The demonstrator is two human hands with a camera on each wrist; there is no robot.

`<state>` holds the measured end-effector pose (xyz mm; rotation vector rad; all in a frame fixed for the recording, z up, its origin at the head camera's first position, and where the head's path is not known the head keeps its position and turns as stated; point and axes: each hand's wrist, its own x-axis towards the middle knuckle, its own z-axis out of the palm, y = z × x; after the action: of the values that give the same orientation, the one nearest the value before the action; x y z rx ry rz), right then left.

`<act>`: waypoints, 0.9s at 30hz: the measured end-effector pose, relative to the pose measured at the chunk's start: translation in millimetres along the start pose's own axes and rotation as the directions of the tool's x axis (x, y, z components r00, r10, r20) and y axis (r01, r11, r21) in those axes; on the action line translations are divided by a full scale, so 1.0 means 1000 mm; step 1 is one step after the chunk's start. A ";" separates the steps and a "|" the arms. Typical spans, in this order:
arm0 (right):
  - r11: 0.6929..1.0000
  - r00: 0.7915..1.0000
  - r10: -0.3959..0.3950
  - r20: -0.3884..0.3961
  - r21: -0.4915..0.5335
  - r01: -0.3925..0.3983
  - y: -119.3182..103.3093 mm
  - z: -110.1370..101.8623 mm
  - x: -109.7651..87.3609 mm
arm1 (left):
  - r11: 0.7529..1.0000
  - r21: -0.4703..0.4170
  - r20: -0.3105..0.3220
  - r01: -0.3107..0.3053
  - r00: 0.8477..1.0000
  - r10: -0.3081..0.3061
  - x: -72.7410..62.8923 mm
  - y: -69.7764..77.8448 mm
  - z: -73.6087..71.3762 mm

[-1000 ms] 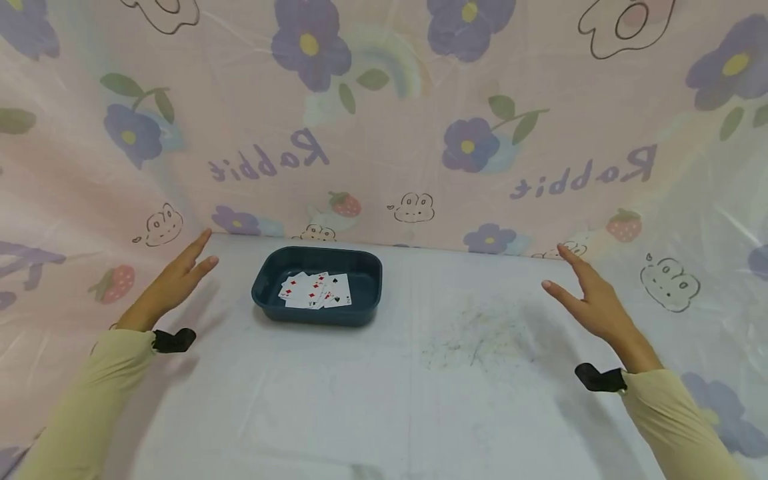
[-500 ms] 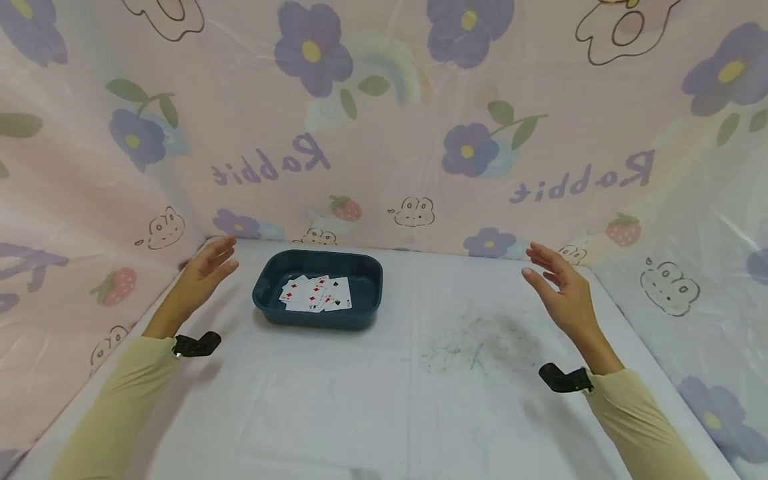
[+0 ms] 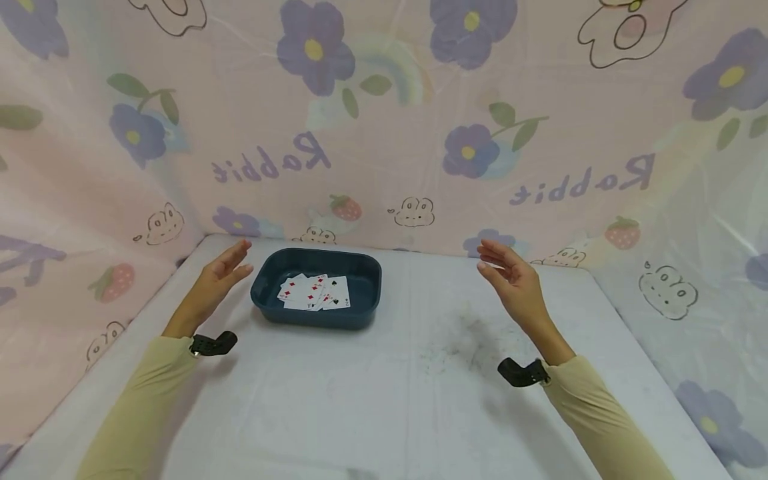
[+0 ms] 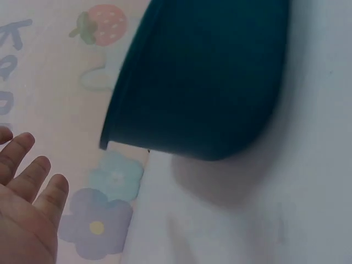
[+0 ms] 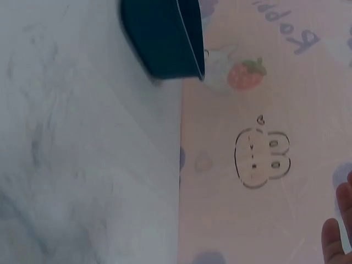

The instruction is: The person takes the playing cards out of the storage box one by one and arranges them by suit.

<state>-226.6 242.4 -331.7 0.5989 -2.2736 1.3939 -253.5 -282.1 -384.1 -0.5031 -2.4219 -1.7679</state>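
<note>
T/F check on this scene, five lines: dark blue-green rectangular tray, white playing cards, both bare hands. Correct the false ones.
1. White playing cards lie inside the dark blue-green, round-cornered tray. True.
2. The bare left hand is nearer the tray than the bare right hand. True.
3. The right hand grips the tray. False: it holds nothing and is apart from the tray.
4. All the cards lie face down. False: red and black suit marks show.
5. The tray stands on the white table covering. True.

Okay so: one blue bin (image 3: 315, 318), several overlapping cards (image 3: 315, 292) inside it (can't count exactly), two hands (image 3: 211, 285) (image 3: 519, 290) flanking it, two black wrist cams (image 3: 215, 344) (image 3: 521, 373).
</note>
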 end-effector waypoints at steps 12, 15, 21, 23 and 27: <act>0.990 0.997 0.012 0.074 0.140 -0.022 -0.038 0.045 0.014 | 0.998 -0.037 -0.010 0.045 0.999 -0.045 0.002 -0.008 0.011; 0.987 0.996 0.019 0.084 0.155 -0.032 -0.049 0.058 0.017 | 0.997 -0.046 -0.016 0.066 0.998 -0.067 0.001 -0.013 0.012; 0.971 0.996 0.033 0.082 0.234 -0.051 -0.052 0.082 0.025 | 0.991 -0.072 -0.011 0.111 0.994 -0.112 0.002 -0.020 0.016; 0.962 0.996 0.043 0.083 0.264 -0.064 -0.052 0.089 0.028 | 0.990 -0.086 -0.001 0.113 0.994 -0.113 0.002 -0.022 0.019; 0.946 0.994 0.062 0.093 0.312 -0.089 -0.051 0.102 0.031 | 0.989 -0.105 0.009 0.105 0.994 -0.105 0.002 -0.025 0.023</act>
<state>-236.3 125.6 -320.6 0.6843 -2.1694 1.8236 -260.5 -266.7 -413.7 -0.3950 -2.4083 -1.9471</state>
